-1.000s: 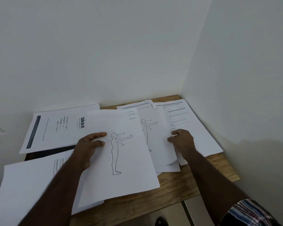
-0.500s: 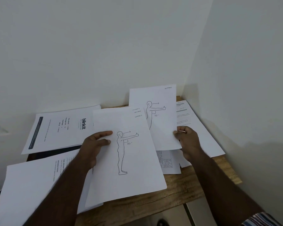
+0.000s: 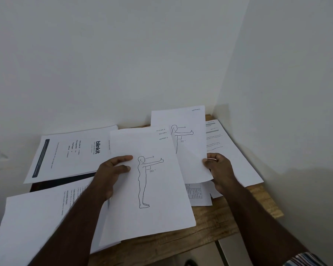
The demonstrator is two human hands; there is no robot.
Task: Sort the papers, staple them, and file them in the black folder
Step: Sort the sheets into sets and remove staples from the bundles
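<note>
My left hand (image 3: 112, 173) grips the left edge of a white sheet with a standing-figure drawing (image 3: 152, 189), held over the wooden table (image 3: 210, 225). My right hand (image 3: 219, 169) pinches the right edge of a second figure sheet (image 3: 188, 146), lifted and tilted up behind the first. Text pages (image 3: 233, 154) lie fanned at the back right. A "blinkit" page (image 3: 71, 152) lies at the back left on top of the black folder (image 3: 62, 182), of which only a dark strip shows. No stapler is in view.
A large text sheet (image 3: 37, 223) lies at the front left, overhanging the table edge. A printed table page (image 3: 196, 192) lies under the lifted sheet. White walls close in behind and on the right, forming a corner.
My right hand has lifted the second figure sheet off the pile and raised it upright. My left hand has kept its sheet, shifted slightly right.
</note>
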